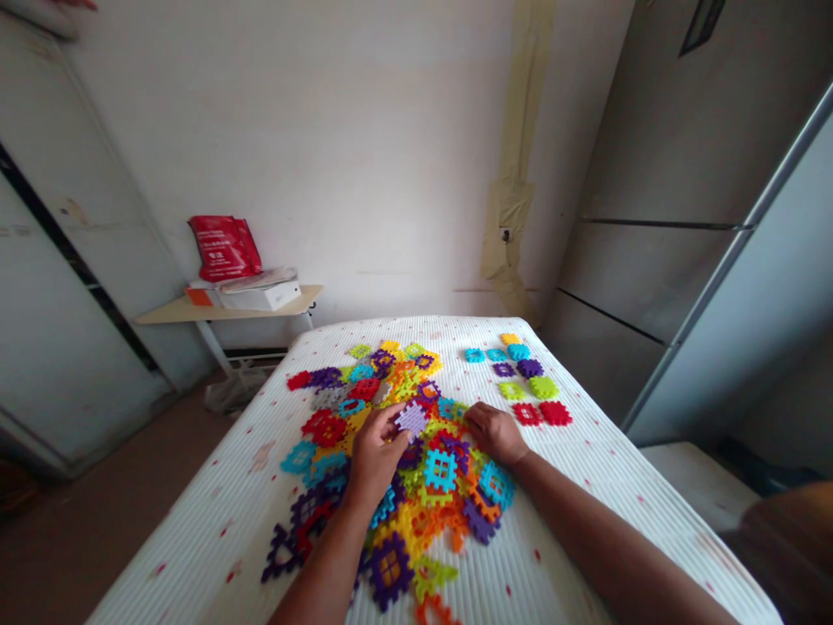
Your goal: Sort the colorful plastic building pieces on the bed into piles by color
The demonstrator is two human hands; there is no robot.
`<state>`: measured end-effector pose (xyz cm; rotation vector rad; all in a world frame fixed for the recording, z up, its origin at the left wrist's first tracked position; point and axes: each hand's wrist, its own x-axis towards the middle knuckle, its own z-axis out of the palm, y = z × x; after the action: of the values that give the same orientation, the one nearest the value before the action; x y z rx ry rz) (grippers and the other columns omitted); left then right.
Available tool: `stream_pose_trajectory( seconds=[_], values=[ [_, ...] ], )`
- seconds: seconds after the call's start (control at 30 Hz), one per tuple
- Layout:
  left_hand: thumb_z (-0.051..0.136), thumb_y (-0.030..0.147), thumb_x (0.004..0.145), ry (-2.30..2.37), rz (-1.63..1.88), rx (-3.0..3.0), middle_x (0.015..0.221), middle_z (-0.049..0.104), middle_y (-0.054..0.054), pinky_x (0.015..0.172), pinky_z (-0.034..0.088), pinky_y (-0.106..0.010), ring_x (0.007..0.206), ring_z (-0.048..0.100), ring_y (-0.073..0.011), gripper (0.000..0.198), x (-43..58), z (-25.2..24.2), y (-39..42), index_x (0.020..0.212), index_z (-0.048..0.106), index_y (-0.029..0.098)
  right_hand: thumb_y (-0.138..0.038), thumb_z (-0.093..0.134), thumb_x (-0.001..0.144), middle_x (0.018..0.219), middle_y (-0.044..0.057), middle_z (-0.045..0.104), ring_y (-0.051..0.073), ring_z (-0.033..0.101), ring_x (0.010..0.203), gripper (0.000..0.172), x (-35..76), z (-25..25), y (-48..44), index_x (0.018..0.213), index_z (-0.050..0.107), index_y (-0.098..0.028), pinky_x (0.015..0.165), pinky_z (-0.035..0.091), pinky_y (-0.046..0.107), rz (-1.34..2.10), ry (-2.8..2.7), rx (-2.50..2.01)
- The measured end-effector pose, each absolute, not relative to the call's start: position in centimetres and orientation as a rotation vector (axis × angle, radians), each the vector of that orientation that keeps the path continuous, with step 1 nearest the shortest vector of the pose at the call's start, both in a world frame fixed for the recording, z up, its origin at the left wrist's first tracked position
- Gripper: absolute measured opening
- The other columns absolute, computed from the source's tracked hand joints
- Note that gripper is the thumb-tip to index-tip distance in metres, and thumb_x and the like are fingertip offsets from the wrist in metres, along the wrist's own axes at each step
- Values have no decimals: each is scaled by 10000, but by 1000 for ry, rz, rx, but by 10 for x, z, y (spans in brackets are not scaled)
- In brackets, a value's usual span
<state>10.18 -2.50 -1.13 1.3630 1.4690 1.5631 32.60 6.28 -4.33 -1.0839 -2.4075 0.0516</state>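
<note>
The left hand (376, 451) pinches a lilac toothed plastic square (412, 420) over the multicoloured plastic-tile heap (441, 470); slackened fingers could drop it. The curled right hand (497, 432), any hold hidden, could scatter the heap's right edge.

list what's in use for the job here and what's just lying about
In use:
- lilac piece, in the left hand
- heap of coloured pieces, the right hand at its edge
- smaller group of pieces on the right

Lying about:
- red bag
- white box
</note>
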Motion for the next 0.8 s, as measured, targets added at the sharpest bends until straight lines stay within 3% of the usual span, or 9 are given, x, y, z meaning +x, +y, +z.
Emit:
stream_pose_trajectory(
  seconds=[0.2,0.37,0.53,0.8],
  values=[
    [598,321,721,1453,1503,1300,747,626,-16,658,504,-282,677,600,-148,486,100,-8,-34,1166,557,131,-235,396,901,801,49,616,136,575,731,250,328,-44,65,803,620,-180,638,396,223,80,-2389,-1076],
    [608,284,710,1406,1563,1293,924,586,-36,691,496,-268,711,589,-119,589,102,-9,-36,1267,455,170,-250,478,852,913,73,642,170,600,820,202,324,-28,58,982,617,-185,705,463,272,245,-2231,-980],
    [601,228,717,1302,1521,1312,962,550,-15,658,481,-240,670,557,-81,764,108,-9,-39,1389,239,260,-373,619,775,1202,113,565,228,497,1123,510,298,6,24,1235,493,-189,921,428,368,342,-2300,-603],
    [612,184,693,1211,1423,1296,1015,583,-30,597,458,-221,619,553,-76,913,113,-2,-43,1422,75,302,-271,632,746,1225,103,556,230,521,1046,558,277,19,2,1272,462,-197,890,435,354,164,-2549,-663]
  ],
)
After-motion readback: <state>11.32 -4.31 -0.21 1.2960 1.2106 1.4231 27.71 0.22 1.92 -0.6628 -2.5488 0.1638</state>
